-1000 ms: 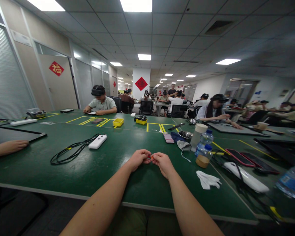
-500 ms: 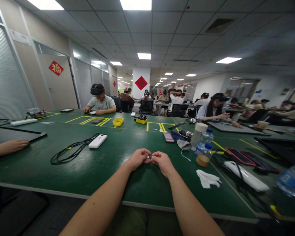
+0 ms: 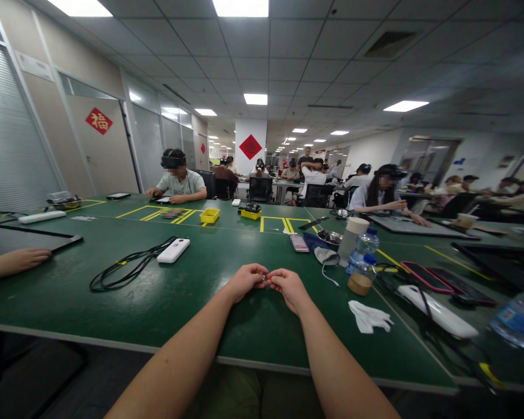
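Close together over the green table point(image 3: 157, 308), my two hands meet at the fingertips. My left hand point(image 3: 247, 280) is closed in a pinch on a tiny shiny metal piece point(image 3: 264, 278), too small to name. Thumb and forefinger of my right hand point(image 3: 287, 286) are pinched as well, touching the piece or very near it. A small orange-red spot point(image 3: 269, 280) shows at the right fingertips; I cannot tell whether it is a separate part.
Left of my hands lies a white power bank point(image 3: 173, 250) with a coiled black cable point(image 3: 122, 270). To the right are plastic bottles point(image 3: 361, 276), a white glove point(image 3: 369, 317) and a pale cup point(image 3: 353, 238). Yellow trays point(image 3: 210, 216) stand farther back. Another person's hand point(image 3: 28, 260) rests at far left.
My right fingertips have shifted slightly, and an orange-red spot now shows by them. The metal piece between the fingers looks a little turned. Both arms stay in place.
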`<action>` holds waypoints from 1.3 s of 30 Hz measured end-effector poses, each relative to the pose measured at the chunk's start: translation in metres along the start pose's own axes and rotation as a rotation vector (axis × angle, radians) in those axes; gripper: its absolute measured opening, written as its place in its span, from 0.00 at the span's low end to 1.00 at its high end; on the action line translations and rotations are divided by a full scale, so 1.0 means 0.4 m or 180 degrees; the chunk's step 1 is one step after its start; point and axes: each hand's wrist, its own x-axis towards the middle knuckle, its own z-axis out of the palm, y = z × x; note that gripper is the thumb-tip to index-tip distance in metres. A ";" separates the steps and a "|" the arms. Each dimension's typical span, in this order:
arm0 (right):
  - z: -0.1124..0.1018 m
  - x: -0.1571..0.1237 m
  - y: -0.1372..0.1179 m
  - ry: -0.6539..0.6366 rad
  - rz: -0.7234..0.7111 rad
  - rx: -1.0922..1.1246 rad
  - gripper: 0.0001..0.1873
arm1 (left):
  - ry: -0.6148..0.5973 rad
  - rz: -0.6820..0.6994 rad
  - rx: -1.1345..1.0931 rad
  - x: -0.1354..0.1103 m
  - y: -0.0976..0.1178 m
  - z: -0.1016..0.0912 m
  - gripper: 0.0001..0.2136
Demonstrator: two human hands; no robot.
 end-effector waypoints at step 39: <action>0.002 -0.002 -0.001 0.0027 -0.0030 -0.0042 0.10 | 0.0004 -0.0233 -0.0148 0.006 -0.004 -0.007 0.13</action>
